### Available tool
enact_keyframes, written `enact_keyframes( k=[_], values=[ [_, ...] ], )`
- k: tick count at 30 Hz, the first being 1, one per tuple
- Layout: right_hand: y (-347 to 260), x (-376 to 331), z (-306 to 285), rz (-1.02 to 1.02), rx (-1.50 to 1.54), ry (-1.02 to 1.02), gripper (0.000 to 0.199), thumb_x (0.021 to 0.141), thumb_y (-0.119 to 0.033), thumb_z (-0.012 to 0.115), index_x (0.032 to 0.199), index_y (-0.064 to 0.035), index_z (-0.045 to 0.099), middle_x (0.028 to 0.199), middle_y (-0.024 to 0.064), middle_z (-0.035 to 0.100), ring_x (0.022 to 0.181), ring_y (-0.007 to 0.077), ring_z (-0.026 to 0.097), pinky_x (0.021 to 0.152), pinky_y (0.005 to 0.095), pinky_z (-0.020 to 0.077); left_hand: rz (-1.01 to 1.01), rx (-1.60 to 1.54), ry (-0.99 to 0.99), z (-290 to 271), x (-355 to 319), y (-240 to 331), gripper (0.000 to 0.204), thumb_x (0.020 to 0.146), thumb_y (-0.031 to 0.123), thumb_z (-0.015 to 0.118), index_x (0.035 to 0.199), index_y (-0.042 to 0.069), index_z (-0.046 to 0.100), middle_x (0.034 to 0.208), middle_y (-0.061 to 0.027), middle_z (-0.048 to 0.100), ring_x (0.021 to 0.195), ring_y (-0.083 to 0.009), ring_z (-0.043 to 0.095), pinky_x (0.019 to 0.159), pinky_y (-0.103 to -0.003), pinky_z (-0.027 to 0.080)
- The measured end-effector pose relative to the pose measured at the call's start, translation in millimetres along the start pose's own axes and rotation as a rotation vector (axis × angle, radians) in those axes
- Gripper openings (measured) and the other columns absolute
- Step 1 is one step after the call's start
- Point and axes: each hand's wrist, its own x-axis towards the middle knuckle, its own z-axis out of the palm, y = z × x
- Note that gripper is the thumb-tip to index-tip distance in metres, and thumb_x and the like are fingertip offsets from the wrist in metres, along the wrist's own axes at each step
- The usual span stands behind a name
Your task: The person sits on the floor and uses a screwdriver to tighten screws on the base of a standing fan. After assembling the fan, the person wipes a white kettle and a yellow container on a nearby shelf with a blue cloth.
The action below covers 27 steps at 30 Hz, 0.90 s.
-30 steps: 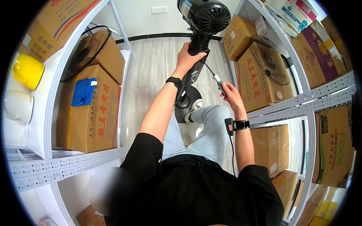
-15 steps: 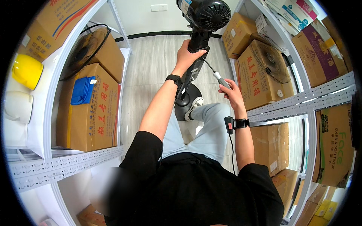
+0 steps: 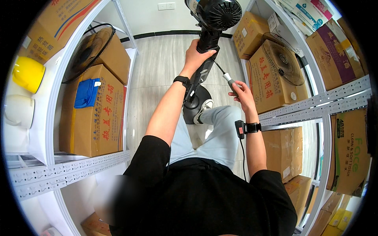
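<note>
Hands (image 3: 194, 59) around glossy black fan (image 3: 208, 41) and slender-shafted screwdriver (image 3: 227, 77)

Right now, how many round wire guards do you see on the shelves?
2: the left guard on the left shelving, the right guard on the right shelving. Others may be hidden.

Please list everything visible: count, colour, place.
Fan stand: 1, black, centre
Screwdriver: 1, grey and white, centre
Shelves: several, white, both sides
Cardboard boxes: many, brown, shelves
Fan grilles: 2, dark, either side
Cloth: 1, blue, left box
Rounded objects: 2, yellow and white, upper left
Wall outlets: 2, white, top
Packages: several, mixed colours, right
Wristbands: 2, black, centre
Shirt: 1, black, bottom
Trousers: 1, blue, centre
Left hand: 1, bare, on stand
Right hand: 1, bare, on screwdriver
</note>
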Motion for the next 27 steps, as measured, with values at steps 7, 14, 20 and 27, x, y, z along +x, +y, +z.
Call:
enact_keyframes(
  k=[7,14,20,27],
  values=[
    [6,3,-4,0.000,0.010,-0.030,0.042,0.092,-0.035,0.060,0.120,-0.0047,0.051,0.101,0.0072,0.061,0.075,0.0125,0.066,0.054,0.0203,0.0403,-0.013,-0.014,-0.017,0,-1,5,0.069,0.064,0.038,0.082,0.114,0.001,0.052,0.107,-0.0158,0.065,0.100,-0.0264,0.063,0.087,-0.035,0.049],
    [0,4,-8,0.094,0.111,-0.043,0.046,0.091,-0.038,0.061,0.121,-0.0043,0.052,0.099,0.0062,0.061,0.078,0.0123,0.066,0.054,0.0205,0.0401,-0.017,-0.008,-0.025,-3,-2,5,0.069,0.066,0.038,0.083,0.116,0.001,0.052,0.108,-0.0143,0.065,0.100,-0.0236,0.062,0.088,-0.033,0.047],
    [8,3,-4,-0.065,-0.047,0.021,0.048,0.091,-0.041,0.061,0.121,-0.0049,0.053,0.096,0.0082,0.062,0.075,0.0122,0.066,0.055,0.0212,0.0424,-0.016,0.005,-0.018,0,-2,6,0.070,0.065,0.038,0.082,0.115,0.001,0.052,0.107,-0.0159,0.065,0.100,-0.0264,0.063,0.087,-0.034,0.048],
    [-3,4,-9,0.159,0.212,-0.072,0.046,0.087,-0.032,0.069,0.119,-0.0044,0.053,0.097,0.0095,0.062,0.074,0.0135,0.065,0.059,0.0233,0.0467,0.009,-0.008,-0.010,-2,-1,2,0.069,0.065,0.038,0.082,0.115,0.001,0.052,0.107,-0.0165,0.065,0.100,-0.0274,0.063,0.087,-0.035,0.049]
  ],
)
